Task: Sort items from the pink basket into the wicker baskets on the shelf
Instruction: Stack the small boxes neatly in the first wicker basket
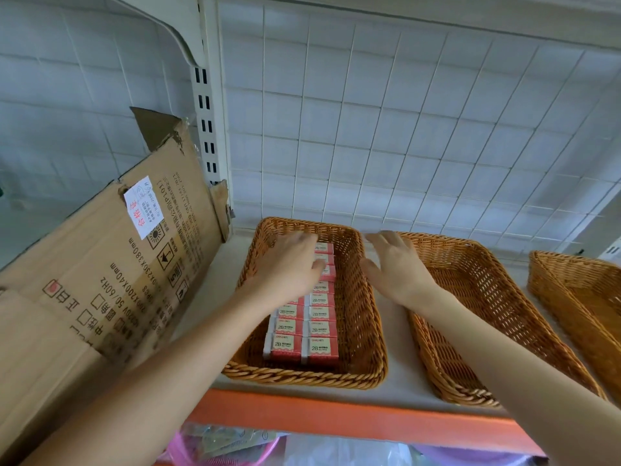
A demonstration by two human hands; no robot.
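Wicker basket at left holds red 2B boxes in two rows. Left hand lies flat on them; right hand hovers spread, empty. Rows want pressing snug; pink basket sits below.

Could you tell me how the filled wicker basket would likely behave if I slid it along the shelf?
The basket looks stiffly woven, wide and low, so it should probably slide flat without tipping. The shelf looks smooth, so drag seems slight. The boxes fill only part of the floor, so they may shift.
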